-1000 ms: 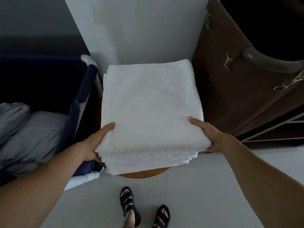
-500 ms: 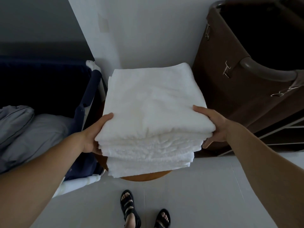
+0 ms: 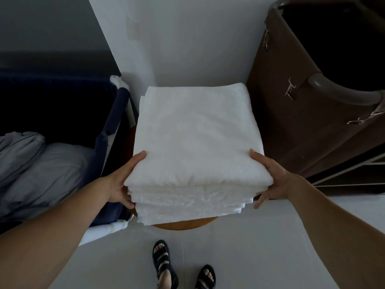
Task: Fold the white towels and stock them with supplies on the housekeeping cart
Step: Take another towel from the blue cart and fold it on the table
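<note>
Head view: the largest thing is the brown fabric-sided housekeeping cart [image 3: 308,130], filling the right side, with its open shelves [image 3: 354,178] showing low at the right edge. Opposite, on the left, stands a navy fabric-sided bin [image 3: 110,126] with grey bedding [image 3: 45,163] beside it.

Between the two, against the white wall, sits the stack of folded white terry towels [image 3: 195,138]. It rests on a round brown wooden tabletop [image 3: 183,223], of which only the near rim shows. The stack's longer side runs away from the person, and its near edge faces them.

The left hand [image 3: 119,184] grips the near left corner and the right hand [image 3: 273,180] the near right corner. Each thumb lies flat on the top towel. The fingers [image 3: 259,202] of the right hand curl in beneath the upper layers. Those of the left tuck in the same way, seemingly just above the lowest towel. How many layers each hand holds cannot be told.

The coming move turns on one relation. The cart lies directly to the right of the stack, just beside the right hand, while the left hand is well apart from it across the towels. The lift will likely swing rightward with the right hand leading. The left hand would need to keep the far side level so the loose lower folds do not slide out.
</note>
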`<act>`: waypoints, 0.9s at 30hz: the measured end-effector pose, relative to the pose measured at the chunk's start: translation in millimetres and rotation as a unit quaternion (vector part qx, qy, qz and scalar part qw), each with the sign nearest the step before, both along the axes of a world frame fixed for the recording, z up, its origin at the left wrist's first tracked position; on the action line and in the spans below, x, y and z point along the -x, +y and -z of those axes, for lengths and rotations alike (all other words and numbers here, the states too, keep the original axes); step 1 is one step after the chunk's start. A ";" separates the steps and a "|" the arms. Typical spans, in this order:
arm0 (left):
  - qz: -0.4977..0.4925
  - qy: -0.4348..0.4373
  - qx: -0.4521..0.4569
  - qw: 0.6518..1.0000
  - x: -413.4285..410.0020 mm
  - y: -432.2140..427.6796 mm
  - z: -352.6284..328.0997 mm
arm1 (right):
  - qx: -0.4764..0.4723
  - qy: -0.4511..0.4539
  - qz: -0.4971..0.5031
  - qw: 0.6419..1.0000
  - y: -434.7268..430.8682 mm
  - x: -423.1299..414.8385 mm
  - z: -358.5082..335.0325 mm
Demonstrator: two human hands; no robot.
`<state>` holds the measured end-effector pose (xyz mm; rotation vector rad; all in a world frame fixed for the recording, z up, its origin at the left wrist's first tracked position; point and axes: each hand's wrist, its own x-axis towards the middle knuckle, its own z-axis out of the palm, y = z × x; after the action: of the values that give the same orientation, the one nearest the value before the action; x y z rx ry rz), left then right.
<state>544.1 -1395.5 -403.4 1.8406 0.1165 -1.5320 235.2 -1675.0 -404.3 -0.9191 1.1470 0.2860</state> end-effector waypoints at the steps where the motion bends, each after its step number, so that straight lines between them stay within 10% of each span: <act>1: -0.005 0.013 -0.007 1.000 -0.9 -0.4 0.2 | -0.005 -0.008 0.004 1.000 0.3 1.0 1.8; 27: -0.003 0.009 -0.018 1.000 -12.3 -1.4 -7.5 | -0.010 -0.158 0.051 0.986 -8.3 -22.2 -17.3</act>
<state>556.4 -1396.9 -395.9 1.8531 0.1586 -1.5508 257.5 -1683.4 -387.0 -0.8503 0.8929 0.0644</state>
